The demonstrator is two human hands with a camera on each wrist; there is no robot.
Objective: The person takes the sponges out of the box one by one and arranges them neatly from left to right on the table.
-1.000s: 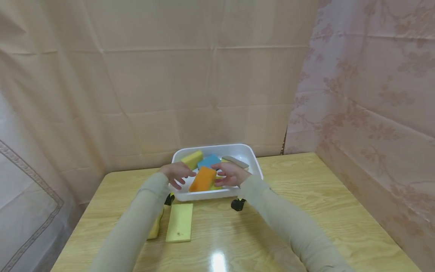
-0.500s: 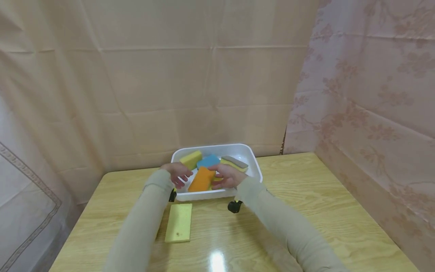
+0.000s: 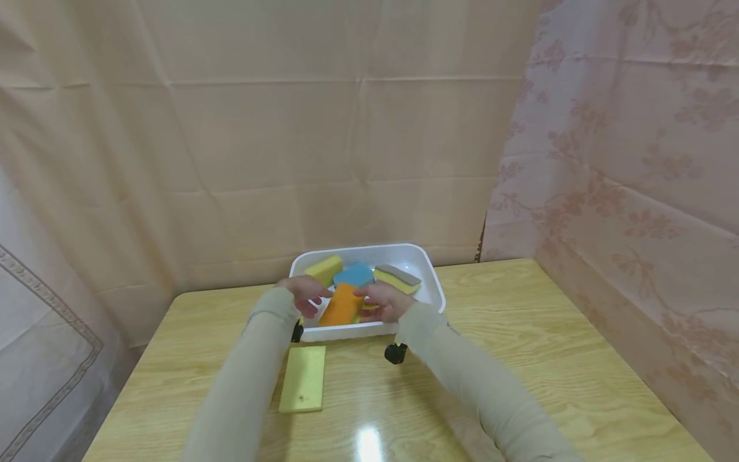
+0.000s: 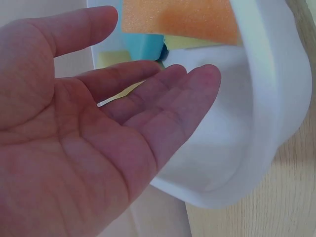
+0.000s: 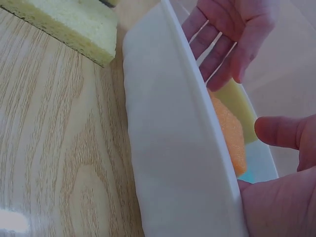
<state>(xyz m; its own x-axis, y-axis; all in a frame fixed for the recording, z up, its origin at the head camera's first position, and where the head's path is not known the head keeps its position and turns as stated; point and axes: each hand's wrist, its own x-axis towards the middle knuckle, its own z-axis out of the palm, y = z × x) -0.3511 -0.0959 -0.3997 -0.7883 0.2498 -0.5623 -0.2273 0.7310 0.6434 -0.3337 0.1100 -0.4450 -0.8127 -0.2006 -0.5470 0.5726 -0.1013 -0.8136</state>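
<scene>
1. Overhead, from the head view, both hands reach into the near part of a white tub (image 3: 430, 274) that stands at the far middle of the wooden table (image 3: 519, 333). The left hand (image 3: 303, 293) is at the near left of the tub, its fingers loosely spread and holding nothing. The right hand (image 3: 385, 301) is at the near right, fingers relaxed beside the orange sponge (image 3: 342, 304), which lies tilted between the two hands. Whether the right fingertips touch that sponge cannot be told from here. Farther back in the tub lie a yellow sponge (image 3: 324, 269) at the far left, a blue sponge (image 3: 353, 274) in the middle, and a grey-topped sponge (image 3: 397, 278) to the right. A flat yellow sponge (image 3: 303, 378) lies on the table near the tub, to the left.

2. Closer in, the left wrist view shows the left hand (image 4: 94, 143) palm up, fingers (image 4: 163, 98) straight and slightly apart, holding nothing, over the inside of the white tub (image 4: 266, 113). The orange sponge (image 4: 182, 19) lies just past the fingertips, apart from them, with the blue sponge (image 4: 143, 44) behind it.

3. Lastly, the right wrist view looks along the tub's near wall (image 5: 173, 138). The right hand (image 5: 286, 173) is open, its thumb (image 5: 281, 132) clear of the orange sponge (image 5: 229, 133), which leans inside the wall. The left hand (image 5: 232, 34) is seen beyond with fingers spread. The flat yellow sponge (image 5: 69, 27) lies on the table outside the tub.
</scene>
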